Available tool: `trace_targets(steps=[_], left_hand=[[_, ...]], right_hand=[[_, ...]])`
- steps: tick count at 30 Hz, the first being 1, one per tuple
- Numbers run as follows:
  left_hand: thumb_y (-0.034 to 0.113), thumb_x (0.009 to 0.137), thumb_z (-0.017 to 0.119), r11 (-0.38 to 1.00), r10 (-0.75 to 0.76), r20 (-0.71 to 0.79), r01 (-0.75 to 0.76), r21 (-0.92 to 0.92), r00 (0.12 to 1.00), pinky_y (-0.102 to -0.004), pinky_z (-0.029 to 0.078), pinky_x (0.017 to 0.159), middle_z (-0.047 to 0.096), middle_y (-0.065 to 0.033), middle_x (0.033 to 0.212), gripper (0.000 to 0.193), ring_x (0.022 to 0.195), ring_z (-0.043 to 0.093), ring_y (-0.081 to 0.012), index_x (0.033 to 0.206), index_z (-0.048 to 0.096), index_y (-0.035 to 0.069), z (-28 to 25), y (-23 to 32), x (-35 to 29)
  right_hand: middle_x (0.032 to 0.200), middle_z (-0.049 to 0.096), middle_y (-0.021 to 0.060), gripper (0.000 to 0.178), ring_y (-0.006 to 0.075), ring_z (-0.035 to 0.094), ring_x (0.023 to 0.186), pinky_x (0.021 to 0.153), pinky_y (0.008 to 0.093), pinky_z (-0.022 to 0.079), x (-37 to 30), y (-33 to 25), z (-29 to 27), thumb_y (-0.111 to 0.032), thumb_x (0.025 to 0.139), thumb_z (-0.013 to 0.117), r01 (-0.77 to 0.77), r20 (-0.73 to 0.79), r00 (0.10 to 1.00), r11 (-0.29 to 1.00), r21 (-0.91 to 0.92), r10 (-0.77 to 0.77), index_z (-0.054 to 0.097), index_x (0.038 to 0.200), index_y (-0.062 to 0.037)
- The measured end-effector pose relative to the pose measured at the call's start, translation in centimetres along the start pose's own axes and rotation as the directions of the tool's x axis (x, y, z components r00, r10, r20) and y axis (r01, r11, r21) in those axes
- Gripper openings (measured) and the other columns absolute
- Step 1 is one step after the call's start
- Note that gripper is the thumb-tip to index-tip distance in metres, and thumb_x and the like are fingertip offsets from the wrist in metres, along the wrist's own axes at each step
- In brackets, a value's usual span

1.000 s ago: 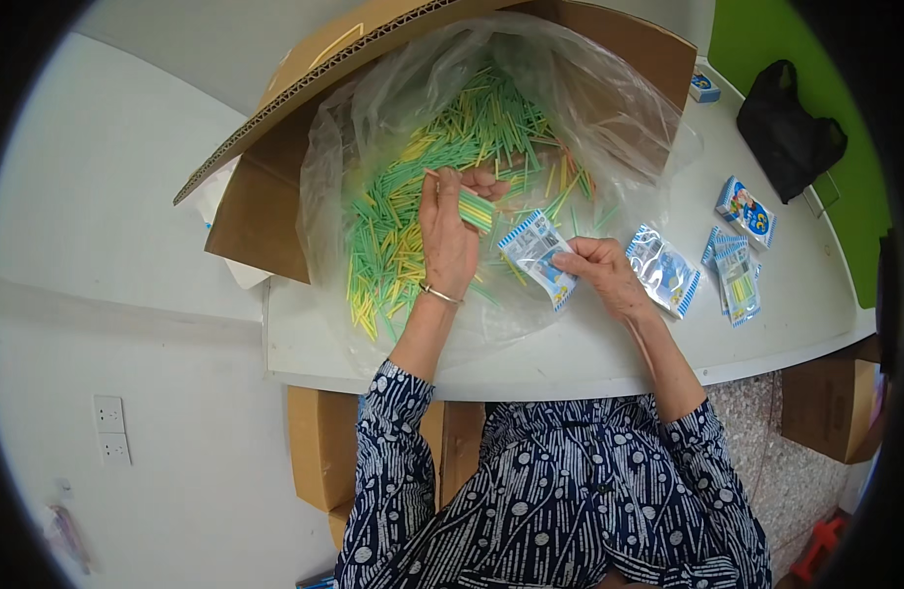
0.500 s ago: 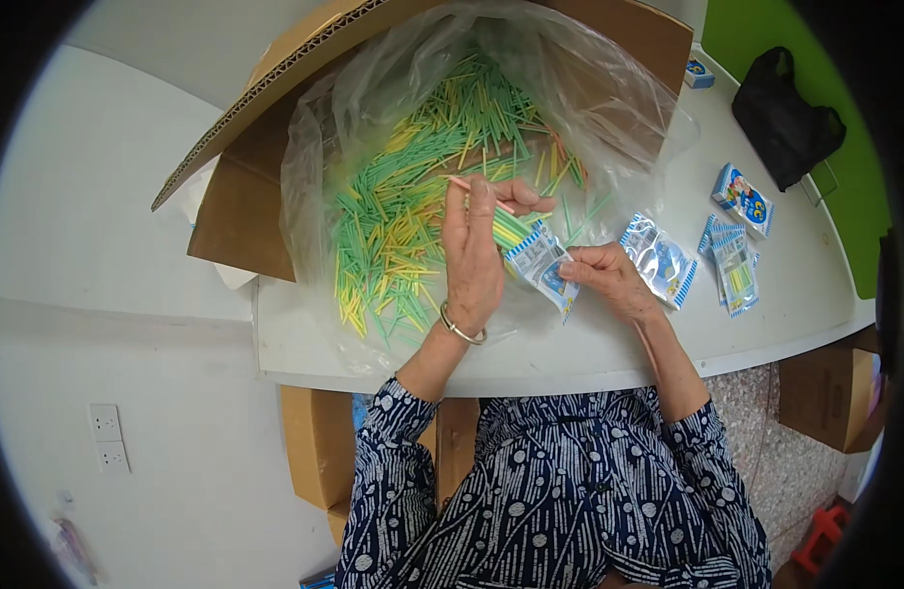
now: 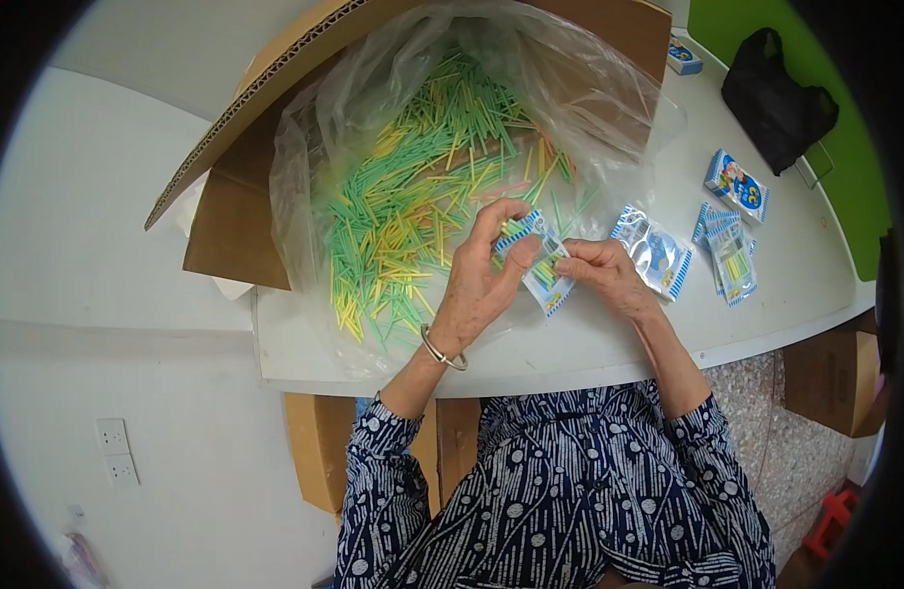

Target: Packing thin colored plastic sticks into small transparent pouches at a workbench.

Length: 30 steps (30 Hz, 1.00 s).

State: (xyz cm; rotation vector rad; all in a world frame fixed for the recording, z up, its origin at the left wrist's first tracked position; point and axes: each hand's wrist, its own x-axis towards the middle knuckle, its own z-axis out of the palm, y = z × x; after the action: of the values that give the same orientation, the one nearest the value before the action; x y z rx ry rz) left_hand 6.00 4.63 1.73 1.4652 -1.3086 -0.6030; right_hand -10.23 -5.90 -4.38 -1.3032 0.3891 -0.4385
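Between my two hands is a small blue-and-white packet (image 3: 544, 294) with green and yellow sticks showing inside it. My left hand (image 3: 486, 280) grips its upper left end, thumb across the front. The fingertips of my right hand (image 3: 611, 278) pinch its right edge. Beyond my left hand, a big heap of thin green, yellow and a few pink sticks (image 3: 393, 196) spreads out of a clear plastic bag (image 3: 300, 167). Just past my right hand lies a stack of flat blue-and-white packets (image 3: 653, 250).
An open cardboard box (image 3: 231, 231) lies on its side around the bag. Farther right on the white table (image 3: 766, 285) are filled packets (image 3: 735, 265), a small blue carton (image 3: 737, 187), another carton (image 3: 684, 59) and a black bag (image 3: 778, 103) by the green panel.
The sticks held by my left hand have gone into the packet. My left hand has moved down and right onto the packet. Some pink sticks now lie on the heap's near side.
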Motion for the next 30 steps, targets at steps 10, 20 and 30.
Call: trace_targets(steps=[10,20,30], left_hand=[[0.001,0.088,0.059,0.975,-0.203,0.05,0.206,-0.077,0.978,-0.0214,0.049,0.079,0.058,-0.0096,0.112,0.036,0.098,0.057,-0.0106,0.122,0.044,0.0,0.4,0.9,0.2],[0.002,0.087,0.057,0.991,-0.13,0.186,0.12,0.064,0.974,-0.0287,0.048,0.084,0.06,-0.0084,0.111,0.024,0.103,0.058,-0.018,0.111,0.054,-0.001,-3.3,-2.0,0.5],[-0.004,0.07,0.06,0.413,0.11,0.584,-0.571,0.71,0.804,-0.0393,0.045,0.076,0.057,-0.0121,0.094,0.028,0.09,0.054,-0.0298,0.097,0.055,0.0,-3.2,-4.3,-0.6]], right_hand=[[0.084,0.064,0.0006,0.02,0.0039,0.053,0.078,0.07,0.02,0.043,-0.2,-2.7,1.0,-0.016,0.086,0.066,-0.043,0.002,0.999,0.993,0.11,0.044,0.069,0.095,0.0026],[0.074,0.067,0.0011,0.024,0.004,0.056,0.064,0.058,0.0187,0.043,-2.1,-2.4,-2.2,-0.022,0.082,0.071,-0.131,-0.108,0.986,0.991,-0.043,0.125,0.071,0.087,0.0019],[0.077,0.068,0.0075,0.03,0.0081,0.061,0.062,0.05,0.0209,0.05,-1.9,-2.9,-2.2,-0.025,0.086,0.067,-0.253,0.02,0.967,0.967,0.005,0.253,0.068,0.089,0.0049]])
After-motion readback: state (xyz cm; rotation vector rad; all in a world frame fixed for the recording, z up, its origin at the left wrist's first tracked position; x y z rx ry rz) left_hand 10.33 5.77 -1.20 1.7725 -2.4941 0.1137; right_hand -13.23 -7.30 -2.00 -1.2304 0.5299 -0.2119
